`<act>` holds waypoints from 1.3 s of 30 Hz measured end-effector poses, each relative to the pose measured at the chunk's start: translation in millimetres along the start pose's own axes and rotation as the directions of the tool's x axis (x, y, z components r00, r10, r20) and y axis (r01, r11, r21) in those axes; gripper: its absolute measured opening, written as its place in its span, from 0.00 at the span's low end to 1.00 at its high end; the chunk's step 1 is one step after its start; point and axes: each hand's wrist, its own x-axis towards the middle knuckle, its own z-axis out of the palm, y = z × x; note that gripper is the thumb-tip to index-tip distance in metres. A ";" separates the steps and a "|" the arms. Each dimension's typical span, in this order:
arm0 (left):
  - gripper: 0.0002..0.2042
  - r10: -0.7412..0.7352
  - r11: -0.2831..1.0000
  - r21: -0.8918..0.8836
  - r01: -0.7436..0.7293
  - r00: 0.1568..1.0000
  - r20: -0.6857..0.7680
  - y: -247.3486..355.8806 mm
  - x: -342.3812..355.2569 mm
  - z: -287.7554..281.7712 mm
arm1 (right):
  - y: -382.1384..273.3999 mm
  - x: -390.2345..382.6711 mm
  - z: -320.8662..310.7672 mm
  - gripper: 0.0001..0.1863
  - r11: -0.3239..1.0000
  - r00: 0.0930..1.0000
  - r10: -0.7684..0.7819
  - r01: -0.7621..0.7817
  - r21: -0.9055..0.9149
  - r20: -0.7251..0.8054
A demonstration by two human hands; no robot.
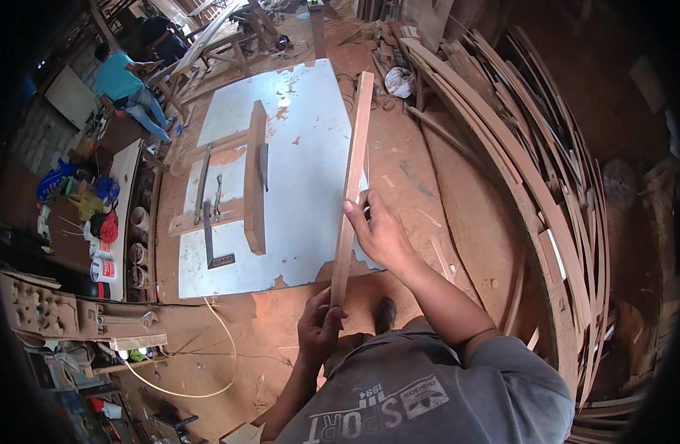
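A long, narrow reddish-brown wood strip (355,140) is held up in front of my body, its far end reaching over the right edge of a worn white worktable (303,185). My right hand (377,229) grips it near the middle, thumb along its face. Lower down, my left hand (320,325) has its fingers closed round the near end. On the table lies a wooden frame piece with a thick board (256,177). Beside that board are a dark square (210,240) with a flat blade and a small metal tool (218,194) I cannot make out exactly.
Long timber strips (503,140) lean in a curved stack along the right. At left stands a bench with white buckets (103,270) and colourful bags. A pale hose (221,370) loops across the dusty floor. Far left, a person in a turquoise shirt (118,78) stands near another bench.
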 end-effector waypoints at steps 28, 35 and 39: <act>0.24 0.522 0.682 0.628 -0.375 0.851 -0.059 8.4 2.9 7.3 | 59.6 -36.8 38.9 0.24 0.658 0.984 0.142 -0.177 0.732 0.110; 0.24 0.253 0.836 0.489 -0.248 0.966 0.059 25.2 18.6 6.9 | 29.2 -27.9 36.0 0.23 0.291 0.922 0.308 -0.325 0.900 0.233; 0.25 -0.144 0.980 0.159 0.121 0.979 0.146 39.3 27.3 -0.5 | 16.5 -10.4 21.8 0.27 0.242 0.892 0.381 -0.349 0.905 0.242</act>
